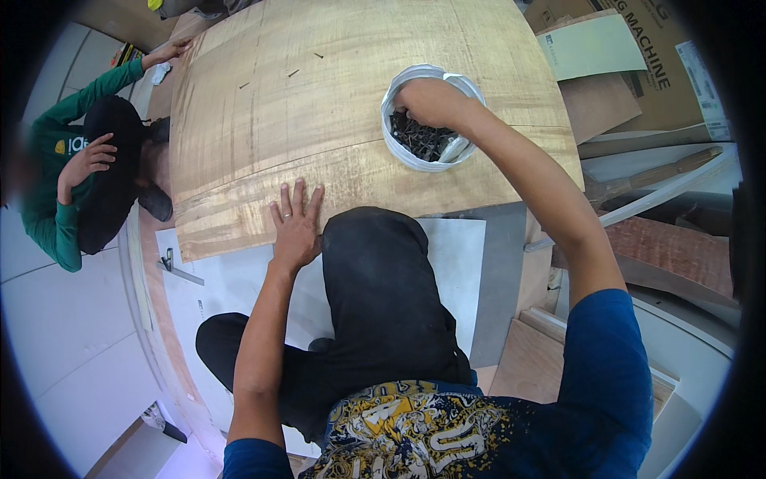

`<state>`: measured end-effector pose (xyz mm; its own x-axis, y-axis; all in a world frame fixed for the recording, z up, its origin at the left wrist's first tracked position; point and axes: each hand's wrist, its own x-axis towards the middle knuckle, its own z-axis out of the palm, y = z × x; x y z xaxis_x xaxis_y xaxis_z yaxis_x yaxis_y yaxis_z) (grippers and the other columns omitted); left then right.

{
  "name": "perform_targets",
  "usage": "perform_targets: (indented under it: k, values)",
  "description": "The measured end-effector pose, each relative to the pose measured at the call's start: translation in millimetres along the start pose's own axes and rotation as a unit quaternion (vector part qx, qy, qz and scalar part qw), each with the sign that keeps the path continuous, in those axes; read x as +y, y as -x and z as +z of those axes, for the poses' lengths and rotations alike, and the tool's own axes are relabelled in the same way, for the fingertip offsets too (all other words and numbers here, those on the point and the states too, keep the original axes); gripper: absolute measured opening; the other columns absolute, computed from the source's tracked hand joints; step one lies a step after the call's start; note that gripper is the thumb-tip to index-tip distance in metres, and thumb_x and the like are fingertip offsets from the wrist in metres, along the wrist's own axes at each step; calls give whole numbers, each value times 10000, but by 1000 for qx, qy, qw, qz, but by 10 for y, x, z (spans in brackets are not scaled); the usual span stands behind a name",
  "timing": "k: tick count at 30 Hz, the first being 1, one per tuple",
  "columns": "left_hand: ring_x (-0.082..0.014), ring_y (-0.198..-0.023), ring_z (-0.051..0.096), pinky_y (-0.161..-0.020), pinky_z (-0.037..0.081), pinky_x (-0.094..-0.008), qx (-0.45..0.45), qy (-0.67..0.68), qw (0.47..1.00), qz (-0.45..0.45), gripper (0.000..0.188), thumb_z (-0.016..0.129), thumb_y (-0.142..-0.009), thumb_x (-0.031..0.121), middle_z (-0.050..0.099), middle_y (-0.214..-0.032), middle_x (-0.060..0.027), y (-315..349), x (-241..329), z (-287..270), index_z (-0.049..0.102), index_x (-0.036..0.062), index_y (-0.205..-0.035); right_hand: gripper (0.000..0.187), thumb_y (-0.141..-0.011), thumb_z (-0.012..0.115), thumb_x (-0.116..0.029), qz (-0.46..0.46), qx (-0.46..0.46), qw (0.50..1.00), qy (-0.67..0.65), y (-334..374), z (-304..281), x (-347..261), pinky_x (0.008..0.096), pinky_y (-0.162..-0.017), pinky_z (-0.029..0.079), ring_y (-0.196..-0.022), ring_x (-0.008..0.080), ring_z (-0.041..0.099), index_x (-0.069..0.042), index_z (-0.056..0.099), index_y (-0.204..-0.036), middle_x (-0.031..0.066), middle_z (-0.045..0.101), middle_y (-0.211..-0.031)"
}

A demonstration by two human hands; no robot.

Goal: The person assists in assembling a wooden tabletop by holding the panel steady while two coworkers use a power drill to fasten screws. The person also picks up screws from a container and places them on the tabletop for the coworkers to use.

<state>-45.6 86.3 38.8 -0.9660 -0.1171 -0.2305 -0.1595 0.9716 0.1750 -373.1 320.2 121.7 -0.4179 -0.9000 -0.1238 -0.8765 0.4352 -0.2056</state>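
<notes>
Lettering (pixel 656 70) marks carton (pixel 688 32); left fingers (pixel 298 197) spread on board (pixel 351 88); right hand (pixel 431 101) in bucket (pixel 431 166), fingers' state unclear.

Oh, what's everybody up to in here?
Someone has their right hand inside a white tub of what look like dark screws, standing on a wooden board. Their left hand lies spread at the board's near edge. Three loose screws lie farther off, and a co-worker's hand is at the board's left edge.

The left hand (pixel 298 234) lies palm down, fingers (pixel 299 197) spread, as the right arm (pixel 546 176) reaches forward, fingertips of the right hand (pixel 431 102) hidden.
</notes>
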Motion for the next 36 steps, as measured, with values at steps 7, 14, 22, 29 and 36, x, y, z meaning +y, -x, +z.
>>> perform_targets:
  k: [7,14,22,29,36]
  values:
    - [-487,-1614,3,-1246,55,-717,6,-1,1000,1,1000,788,-876,390,76,-1766,-190,5,1,1,223,260,-1690,155,-870,649,-118,-38,-32,999,22,34,-17,-43,519,-825,574,-993,396,721,-58,762,-958,180,729,-1072]
    - [-489,-1613,-6,-1246,51,-717,-2,-5,1000,1,1016,793,-870,391,66,-1766,-193,1,-1,7,209,267,-1692,94,-960,661,-123,-1,6,988,-152,224,-123,156,452,-849,526,-937,355,670,-50,651,-1018,123,674,-1077]
    - [-490,-1613,-6,-1244,42,-720,3,15,1000,3,1005,794,-864,368,71,-1765,-195,7,-8,1,231,259,-1689,152,-986,666,-214,98,-46,948,-298,470,-565,13,339,-722,524,-814,141,636,-66,670,-1024,48,682,-941]
    - [-496,-1611,-8,-1239,48,-722,-1,-6,1000,2,986,778,-880,406,77,-1762,-205,0,-20,9,235,252,-1689,279,-1023,620,-334,95,276,865,-408,-108,-972,-266,308,-582,487,-620,118,590,-64,692,-1014,15,647,-778]
    - [-509,-1607,-11,-1234,37,-729,3,2,1000,13,959,747,-909,460,71,-1761,-217,-8,18,-18,234,238,-1688,231,-881,743,-257,30,-74,978,-191,132,-526,-48,399,-645,557,-732,239,693,-33,739,-941,112,729,-840]
